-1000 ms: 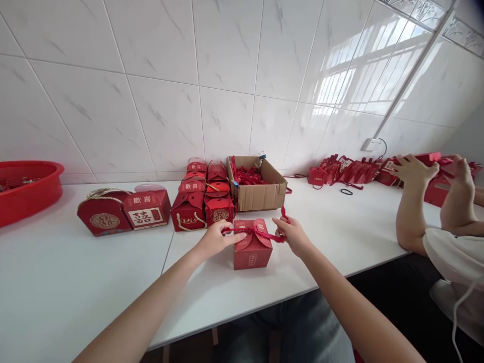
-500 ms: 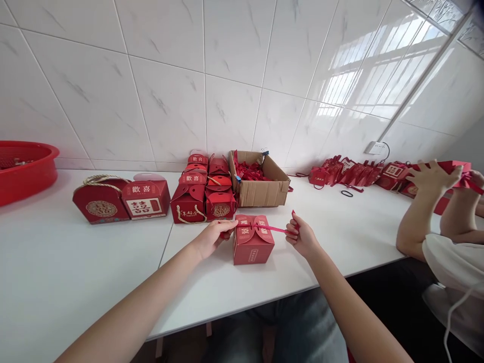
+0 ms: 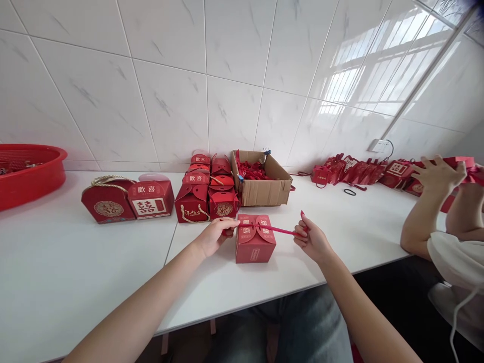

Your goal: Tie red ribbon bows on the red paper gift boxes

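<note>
A red gift box [image 3: 255, 248] with gold characters stands on the white table, its curved top flaps closed. A narrow red ribbon [image 3: 282, 230] runs through the slots in the top. My left hand [image 3: 218, 235] is closed on the ribbon at the box's upper left corner. Off to the right of the box, my right hand [image 3: 310, 239] grips the other side of the ribbon in its curled fingers, and the ribbon is stretched straight between hand and box.
Behind are stacked red boxes [image 3: 192, 202] and a cardboard box [image 3: 265, 193] of red ribbons. Two boxes [image 3: 151, 200] and a red basket [image 3: 34, 176] stand left. At right lie a black loop [image 3: 350, 192], red bags [image 3: 363, 171] and another person's hands [image 3: 438, 174].
My right hand has moved a little to the right, away from the box, and a longer stretch of ribbon shows. The view has shifted slightly.
</note>
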{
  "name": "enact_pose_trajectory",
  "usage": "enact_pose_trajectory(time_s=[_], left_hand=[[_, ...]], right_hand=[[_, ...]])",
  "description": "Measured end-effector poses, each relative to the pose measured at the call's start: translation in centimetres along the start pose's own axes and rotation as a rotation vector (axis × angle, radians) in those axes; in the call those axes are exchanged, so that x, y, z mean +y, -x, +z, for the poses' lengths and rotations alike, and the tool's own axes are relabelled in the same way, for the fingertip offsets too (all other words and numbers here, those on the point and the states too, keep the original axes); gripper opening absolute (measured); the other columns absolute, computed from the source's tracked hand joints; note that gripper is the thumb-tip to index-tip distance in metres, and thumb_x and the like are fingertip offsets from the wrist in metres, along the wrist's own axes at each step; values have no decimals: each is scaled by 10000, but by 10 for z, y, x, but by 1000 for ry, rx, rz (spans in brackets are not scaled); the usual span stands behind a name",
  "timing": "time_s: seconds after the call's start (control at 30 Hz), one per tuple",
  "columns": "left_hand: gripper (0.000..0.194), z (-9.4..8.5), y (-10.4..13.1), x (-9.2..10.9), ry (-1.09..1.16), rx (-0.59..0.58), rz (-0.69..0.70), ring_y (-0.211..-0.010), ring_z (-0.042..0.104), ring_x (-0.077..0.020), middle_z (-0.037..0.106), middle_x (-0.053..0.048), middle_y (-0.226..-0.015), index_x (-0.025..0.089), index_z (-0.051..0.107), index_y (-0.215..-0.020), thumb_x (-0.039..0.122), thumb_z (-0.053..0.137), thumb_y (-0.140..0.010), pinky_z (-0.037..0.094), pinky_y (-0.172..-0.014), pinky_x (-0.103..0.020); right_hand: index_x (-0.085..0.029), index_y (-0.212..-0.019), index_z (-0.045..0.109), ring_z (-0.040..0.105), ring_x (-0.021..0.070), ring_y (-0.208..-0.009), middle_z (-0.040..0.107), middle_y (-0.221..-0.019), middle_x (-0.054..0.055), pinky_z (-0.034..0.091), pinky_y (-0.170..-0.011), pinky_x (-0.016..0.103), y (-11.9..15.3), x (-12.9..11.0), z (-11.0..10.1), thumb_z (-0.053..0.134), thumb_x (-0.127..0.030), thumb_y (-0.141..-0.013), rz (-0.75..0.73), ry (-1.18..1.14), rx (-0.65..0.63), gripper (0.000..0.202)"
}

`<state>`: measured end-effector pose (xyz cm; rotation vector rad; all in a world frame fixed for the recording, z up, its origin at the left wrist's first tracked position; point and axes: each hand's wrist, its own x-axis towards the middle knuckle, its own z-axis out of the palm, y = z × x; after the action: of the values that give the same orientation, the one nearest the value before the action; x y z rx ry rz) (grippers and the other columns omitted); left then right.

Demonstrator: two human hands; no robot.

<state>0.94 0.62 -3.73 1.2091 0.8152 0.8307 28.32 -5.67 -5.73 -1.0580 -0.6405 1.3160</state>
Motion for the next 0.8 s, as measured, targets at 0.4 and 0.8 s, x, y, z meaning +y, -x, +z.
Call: enact_pose_trajectory(time_s=[0.4,0.8], left_hand=[[305,11,12,8,-302,96,149,-747,552,-169,600,-3,-733,174,573,-698,437,721,-655,375,-664,-269],[365,21,12,0,-215,128,127,-937,608,-251,667,-55,-912,169,605,-875,377,754,-615,467,-765,-342]], right_hand=[[-262,-1199,516,509,288,-1123,509,-1316,103,433,-875,413,19,-15,33,706,-465,-696,-511,888,84,575],[-207,-1313,466,505,227,-1145,487,-1264,109,452,-983,375,16,-3,69,682,-431,-735,-560,1137,-370,657]])
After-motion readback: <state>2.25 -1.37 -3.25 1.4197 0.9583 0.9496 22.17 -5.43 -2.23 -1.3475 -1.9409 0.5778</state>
